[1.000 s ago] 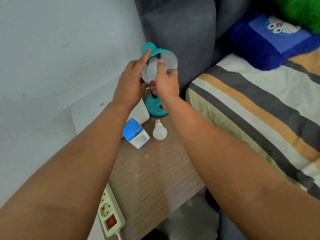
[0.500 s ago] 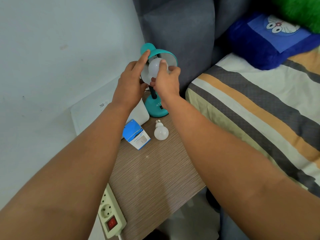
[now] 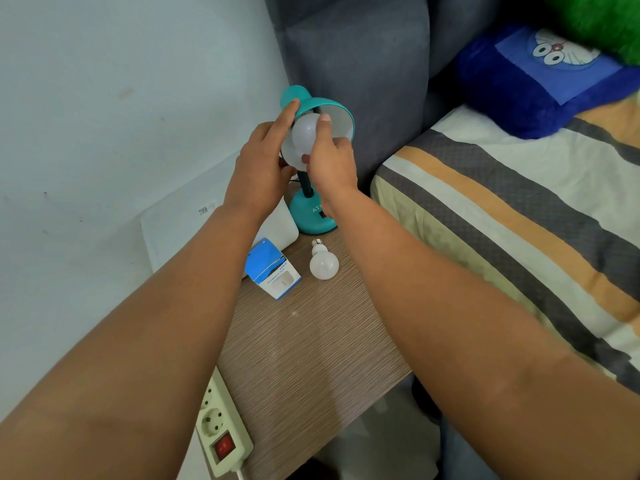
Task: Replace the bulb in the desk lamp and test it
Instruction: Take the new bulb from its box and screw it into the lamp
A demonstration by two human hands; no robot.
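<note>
A teal desk lamp (image 3: 313, 216) stands at the back of a wood-grain bedside table (image 3: 304, 348). Its shade (image 3: 334, 114) is tilted toward me. My left hand (image 3: 259, 168) grips the shade from the left, index finger on its top. My right hand (image 3: 329, 161) holds a white bulb (image 3: 304, 133) at the mouth of the shade, thumb and fingers around it. The bulb's base is hidden inside the shade. A second white bulb (image 3: 323, 263) lies loose on the table below the lamp's base.
A small blue and white bulb box (image 3: 273, 271) lies left of the loose bulb. A white power strip (image 3: 221, 427) with a red switch sits at the table's near left edge. A striped bed (image 3: 519, 220) is right, a grey headboard (image 3: 356, 57) behind, a wall left.
The bulb in my right hand has moved up and deeper into the shade. My fingers have shifted around it. The left hand stays on the shade.
</note>
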